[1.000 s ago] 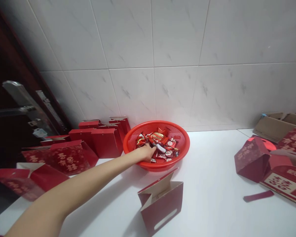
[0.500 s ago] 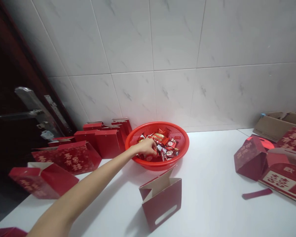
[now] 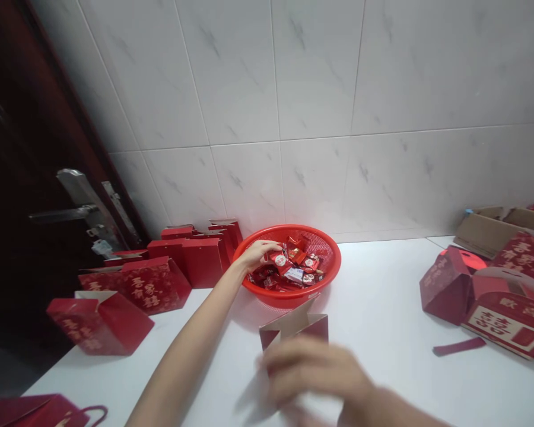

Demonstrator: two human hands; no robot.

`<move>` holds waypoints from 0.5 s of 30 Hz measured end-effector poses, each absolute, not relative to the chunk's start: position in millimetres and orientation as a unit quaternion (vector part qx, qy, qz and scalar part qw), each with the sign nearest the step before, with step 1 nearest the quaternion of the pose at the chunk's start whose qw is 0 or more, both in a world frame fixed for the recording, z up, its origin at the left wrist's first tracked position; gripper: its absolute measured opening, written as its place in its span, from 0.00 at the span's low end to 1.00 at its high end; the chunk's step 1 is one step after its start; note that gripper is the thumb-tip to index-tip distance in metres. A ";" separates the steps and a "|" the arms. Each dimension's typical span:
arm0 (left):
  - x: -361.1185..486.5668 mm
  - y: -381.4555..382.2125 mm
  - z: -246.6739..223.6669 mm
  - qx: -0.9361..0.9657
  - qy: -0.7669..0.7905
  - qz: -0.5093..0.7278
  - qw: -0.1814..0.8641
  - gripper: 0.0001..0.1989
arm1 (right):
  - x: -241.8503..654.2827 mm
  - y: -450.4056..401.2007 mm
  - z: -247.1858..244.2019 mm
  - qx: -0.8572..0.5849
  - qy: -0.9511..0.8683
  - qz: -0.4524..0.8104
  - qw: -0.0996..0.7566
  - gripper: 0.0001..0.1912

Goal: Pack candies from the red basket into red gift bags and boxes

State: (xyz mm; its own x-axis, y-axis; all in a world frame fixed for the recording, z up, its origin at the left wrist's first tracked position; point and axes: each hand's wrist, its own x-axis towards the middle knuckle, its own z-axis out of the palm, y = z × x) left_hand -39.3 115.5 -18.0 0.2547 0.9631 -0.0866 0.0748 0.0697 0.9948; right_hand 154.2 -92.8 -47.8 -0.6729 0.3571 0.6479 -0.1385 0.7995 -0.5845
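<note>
Inside the red mesh basket (image 3: pixel 333 270), my left hand (image 3: pixel 258 255) pinches a red-wrapped candy (image 3: pixel 280 260) above several other wrapped candies (image 3: pixel 309 277). An open-topped red paper box (image 3: pixel 318 327) stands upright on the white table in front of the basket. My right hand (image 3: pixel 314 367), blurred by motion, is in front of that box and hides its lower part. Whether its fingers touch the box or hold anything is not clear.
Several red boxes (image 3: pixel 153 284) stand at the left beside the door (image 3: pixel 26 178). On the right are more red boxes (image 3: pixel 507 320), a cardboard box (image 3: pixel 483 228) and a dark red strip (image 3: pixel 459 347). A tiled wall (image 3: pixel 315 184) rises behind.
My right hand has come into view from the lower right, over the small box. My left hand has lifted slightly and now shows a candy in its fingers. The view has shifted a little.
</note>
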 end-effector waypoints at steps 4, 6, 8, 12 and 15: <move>-40.8 111.9 -16.8 0.568 0.421 0.405 0.580 0.09 | 180.5 -13.6 -2.7 -0.269 -0.751 0.242 0.552 0.14; -39.9 110.4 -16.3 0.567 0.424 0.395 0.586 0.09 | 180.9 27.1 2.7 -0.353 -0.714 0.259 0.546 0.14; -39.1 109.9 -16.7 0.565 0.438 0.387 0.583 0.10 | 173.1 60.9 -4.0 -0.404 -0.695 0.292 0.518 0.20; -40.2 109.8 -18.4 0.571 0.449 0.365 0.582 0.14 | 150.2 98.9 -28.7 -0.414 -0.682 0.367 0.478 0.23; -41.4 108.7 -19.0 0.570 0.445 0.365 0.586 0.17 | 142.3 108.2 -39.6 -0.377 -0.674 0.412 0.484 0.09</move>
